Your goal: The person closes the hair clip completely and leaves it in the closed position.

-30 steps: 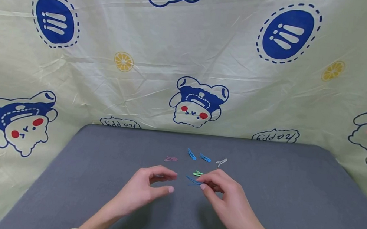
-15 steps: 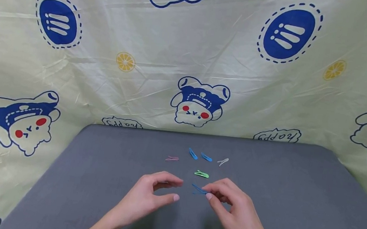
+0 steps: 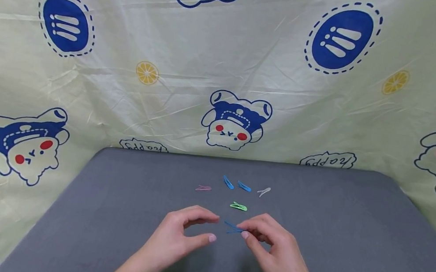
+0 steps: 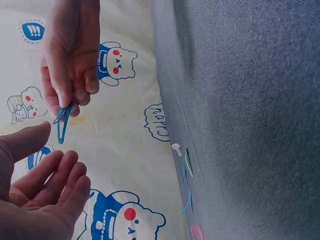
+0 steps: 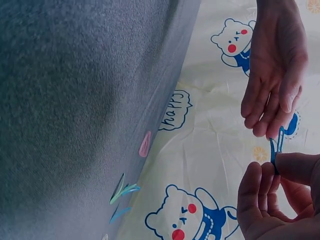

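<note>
A blue snap hair clip, its two arms spread apart, is pinched between the thumb and fingertips of my right hand. Its free ends point left, toward my left hand. That hand is held with thumb and fingers apart and nothing between them, a short gap from the clip. In the left wrist view the blue hair clip hangs from the right fingertips above the left thumb. Seen from the right wrist, the clip reaches close to the left fingertips.
On the grey table beyond my hands lie a green hair clip, a pink one, a white one and two blue clips, a left one and a right one. A printed cloth hangs behind.
My right hand has drawn the blue clip back toward me, away from the green clip, and its arms now show spread. My left hand has shifted slightly right and nearer me.
</note>
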`<act>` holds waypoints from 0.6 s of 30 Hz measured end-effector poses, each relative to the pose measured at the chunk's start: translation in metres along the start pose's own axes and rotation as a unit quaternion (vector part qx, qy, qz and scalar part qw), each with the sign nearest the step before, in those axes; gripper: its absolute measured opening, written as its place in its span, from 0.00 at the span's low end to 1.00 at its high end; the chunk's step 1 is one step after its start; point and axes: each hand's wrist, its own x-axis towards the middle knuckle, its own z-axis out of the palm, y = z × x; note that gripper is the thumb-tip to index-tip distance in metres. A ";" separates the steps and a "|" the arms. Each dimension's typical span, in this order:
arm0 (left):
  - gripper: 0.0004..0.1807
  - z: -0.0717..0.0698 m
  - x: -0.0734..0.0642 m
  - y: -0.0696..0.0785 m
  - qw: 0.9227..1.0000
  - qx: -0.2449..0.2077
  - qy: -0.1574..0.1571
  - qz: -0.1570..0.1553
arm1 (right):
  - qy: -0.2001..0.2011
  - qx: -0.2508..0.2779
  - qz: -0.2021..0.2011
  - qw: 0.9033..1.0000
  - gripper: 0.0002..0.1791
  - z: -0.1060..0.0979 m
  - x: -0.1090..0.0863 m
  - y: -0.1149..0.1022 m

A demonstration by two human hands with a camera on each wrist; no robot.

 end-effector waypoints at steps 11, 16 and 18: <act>0.14 0.009 -0.002 -0.005 0.999 0.021 -0.013 0.023 | -0.008 -0.003 -0.078 0.997 0.12 0.009 -0.005 0.004; 0.12 0.010 -0.002 -0.005 1.000 0.009 -0.011 0.022 | -0.007 0.003 -0.091 0.996 0.13 0.010 -0.006 0.004; 0.11 0.011 -0.002 -0.005 1.000 0.002 -0.007 0.020 | -0.007 0.006 -0.088 0.996 0.13 0.011 -0.006 0.004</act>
